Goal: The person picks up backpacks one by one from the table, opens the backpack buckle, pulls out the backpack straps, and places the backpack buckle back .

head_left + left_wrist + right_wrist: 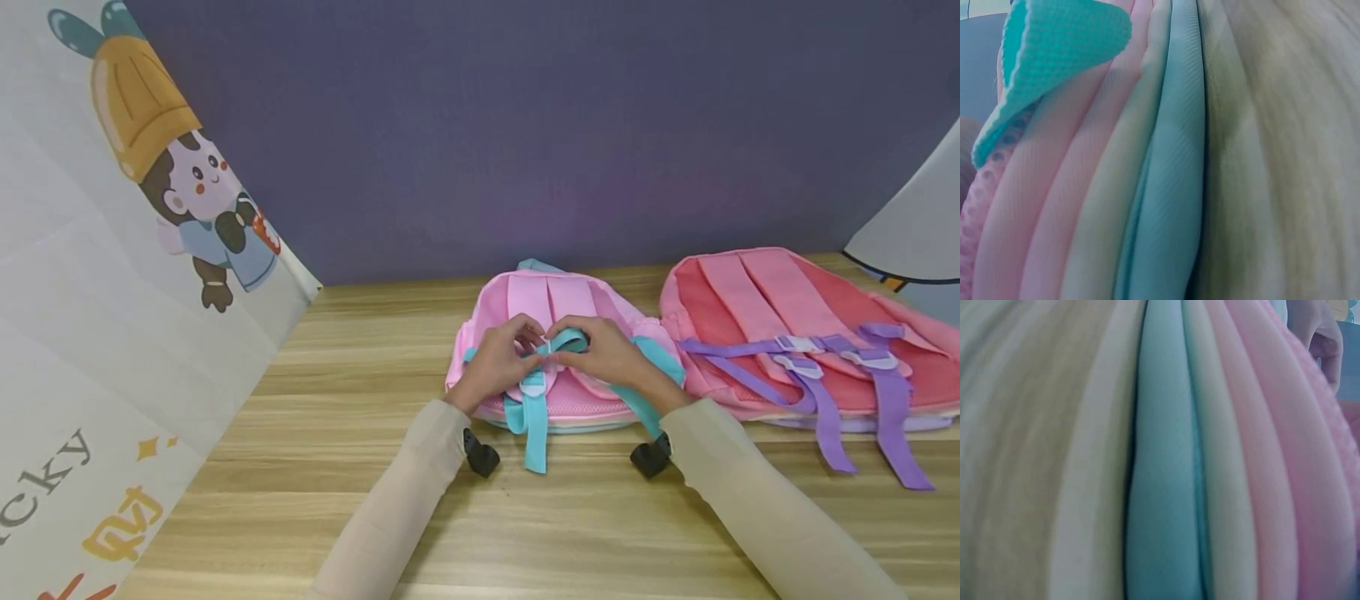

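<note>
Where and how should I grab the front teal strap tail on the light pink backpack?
Probably pinch the teal strap tail near its free end from the front: it's flat and extends past the near edge of the light pink backpack.

A screened-off corner, room type unclear: wood-grain table (352, 400), dark panel (450, 133), cartoon-printed sheet (82, 317).

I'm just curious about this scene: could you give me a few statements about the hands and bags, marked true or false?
1. A light pink backpack and a coral backpack lie on the table. True.
2. Both hands work on the coral backpack. False: the left hand and right hand are at the light pink backpack.
3. The right hand's fingers hold a turquoise strap. True.
4. Yellow straps hang from the coral backpack. False: purple straps hang from it.
</note>
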